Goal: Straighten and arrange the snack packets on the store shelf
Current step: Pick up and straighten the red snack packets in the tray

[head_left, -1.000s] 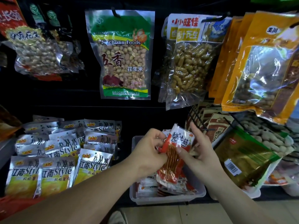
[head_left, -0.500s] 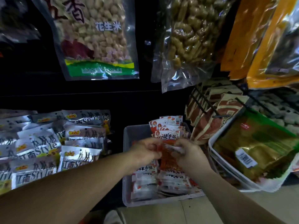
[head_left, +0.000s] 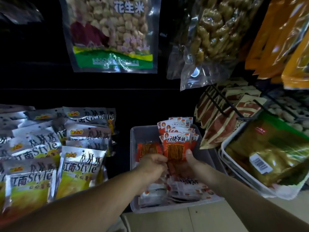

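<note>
While left hand point(head_left: 152, 165) and right hand point(head_left: 196, 162) are pinching one red packet point(head_left: 176, 147) upright in the bin point(head_left: 133, 164), squaring it against the rear row point(head_left: 177, 125) is probably coming next.

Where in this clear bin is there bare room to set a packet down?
Bare room: the bin's back left corner, between its left wall and the upright stack. The front is crowded with flat packets; left hand and right hand hold the red packet mid-bin.
</note>
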The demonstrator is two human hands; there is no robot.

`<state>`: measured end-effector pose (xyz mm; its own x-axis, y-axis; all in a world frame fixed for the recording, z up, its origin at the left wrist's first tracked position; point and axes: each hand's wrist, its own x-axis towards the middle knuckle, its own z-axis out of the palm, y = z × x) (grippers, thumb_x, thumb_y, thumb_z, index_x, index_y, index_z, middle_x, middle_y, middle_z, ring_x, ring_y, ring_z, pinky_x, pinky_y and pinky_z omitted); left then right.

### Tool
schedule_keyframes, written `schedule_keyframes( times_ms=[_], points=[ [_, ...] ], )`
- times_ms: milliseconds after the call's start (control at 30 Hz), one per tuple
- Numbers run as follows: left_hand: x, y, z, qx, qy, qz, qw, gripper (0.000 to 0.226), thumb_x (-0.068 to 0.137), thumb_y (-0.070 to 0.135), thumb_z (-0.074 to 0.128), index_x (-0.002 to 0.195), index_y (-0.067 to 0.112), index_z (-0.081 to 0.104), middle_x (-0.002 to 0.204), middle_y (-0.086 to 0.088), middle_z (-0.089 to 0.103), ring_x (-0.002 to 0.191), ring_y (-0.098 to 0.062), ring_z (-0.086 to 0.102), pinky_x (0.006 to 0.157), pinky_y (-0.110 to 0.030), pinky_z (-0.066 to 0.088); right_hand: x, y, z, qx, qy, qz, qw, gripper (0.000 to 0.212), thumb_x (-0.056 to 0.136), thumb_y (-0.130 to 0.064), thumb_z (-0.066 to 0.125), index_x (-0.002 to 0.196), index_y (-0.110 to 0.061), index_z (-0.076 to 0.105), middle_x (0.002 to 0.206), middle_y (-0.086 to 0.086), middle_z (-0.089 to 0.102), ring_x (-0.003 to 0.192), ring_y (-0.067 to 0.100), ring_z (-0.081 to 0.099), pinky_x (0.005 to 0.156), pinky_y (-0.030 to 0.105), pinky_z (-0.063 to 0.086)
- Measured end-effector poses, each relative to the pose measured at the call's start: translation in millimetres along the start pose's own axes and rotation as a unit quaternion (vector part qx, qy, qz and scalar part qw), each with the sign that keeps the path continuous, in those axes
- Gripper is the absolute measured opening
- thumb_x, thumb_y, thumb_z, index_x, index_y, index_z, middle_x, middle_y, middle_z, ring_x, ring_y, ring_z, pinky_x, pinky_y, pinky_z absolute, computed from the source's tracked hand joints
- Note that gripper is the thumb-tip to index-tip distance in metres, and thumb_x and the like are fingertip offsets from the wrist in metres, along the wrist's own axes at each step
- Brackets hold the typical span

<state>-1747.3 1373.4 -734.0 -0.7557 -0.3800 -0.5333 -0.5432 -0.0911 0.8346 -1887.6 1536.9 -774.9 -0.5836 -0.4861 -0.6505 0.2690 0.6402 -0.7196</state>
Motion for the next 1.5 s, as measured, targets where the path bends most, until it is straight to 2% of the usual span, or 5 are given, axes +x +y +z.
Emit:
schedule_keyframes(
  times_ms=[600, 900, 1033, 1267, 1500],
  points=[
    [116, 22, 12, 0.114, 0.124, 0.073, 0.983, 0.026, 0.083, 0.006, 0.081, 0.103, 0.02, 0.073, 0.082, 0.009, 0.074, 0.077, -0.007, 0.069, 0.076, -0.023, 0.057, -2, -40, 7, -0.018, 0.098, -0.108, 0.989, 0.068, 0.101, -0.068, 0.032, 0.151, -0.027, 0.051, 0.158, 0.003, 0.047, 0.147, 0.026, 0.039, 0.105, 0.028, 0.027],
    [74, 57, 8, 0.017, 0.116, 0.136, 0.984, 0.002, 0.099, 0.021, 0.067, 0.099, 0.023, 0.067, 0.082, 0.01, 0.074, 0.067, 0.01, 0.065, 0.063, -0.007, 0.05, -12, -64, 3, -0.152, 0.207, -0.191, 0.947, 0.022, 0.1, -0.04, 0.063, 0.114, -0.024, 0.055, 0.101, -0.003, 0.06, 0.087, 0.018, 0.061, 0.072, 0.029, 0.05],
    [28, 84, -22, -0.038, 0.101, 0.121, 0.987, 0.01, 0.097, 0.02, 0.07, 0.107, 0.02, 0.069, 0.098, -0.002, 0.079, 0.085, -0.016, 0.076, 0.074, -0.034, 0.063, -36, -104, 7, 0.036, 0.124, -0.207, 0.97, 0.018, 0.091, -0.02, 0.077, 0.091, -0.019, 0.059, 0.078, -0.001, 0.059, 0.058, 0.003, 0.053, 0.05, 0.016, 0.042],
    [-64, 98, -66, -0.1, 0.268, 0.099, 0.953, 0.03, 0.081, 0.002, 0.082, 0.086, 0.01, 0.054, 0.082, -0.019, 0.07, 0.069, -0.03, 0.07, 0.075, -0.057, 0.062, -83, -147, 35, 0.117, -0.05, -0.209, 0.969, 0.052, 0.082, 0.01, 0.075, 0.107, -0.036, 0.074, 0.106, 0.011, 0.076, 0.1, 0.035, 0.074, 0.093, 0.051, 0.06],
    [-125, 115, -55, -0.143, 0.238, 0.097, 0.956, 0.039, 0.081, -0.013, 0.072, 0.105, 0.018, 0.07, 0.091, -0.009, 0.073, 0.056, -0.013, 0.07, 0.046, -0.021, 0.052, -122, -163, 54, 0.181, -0.15, -0.229, 0.944, 0.064, 0.085, 0.018, 0.062, 0.124, -0.032, 0.073, 0.117, 0.017, 0.075, 0.104, 0.03, 0.073, 0.088, 0.041, 0.061]
  ],
)
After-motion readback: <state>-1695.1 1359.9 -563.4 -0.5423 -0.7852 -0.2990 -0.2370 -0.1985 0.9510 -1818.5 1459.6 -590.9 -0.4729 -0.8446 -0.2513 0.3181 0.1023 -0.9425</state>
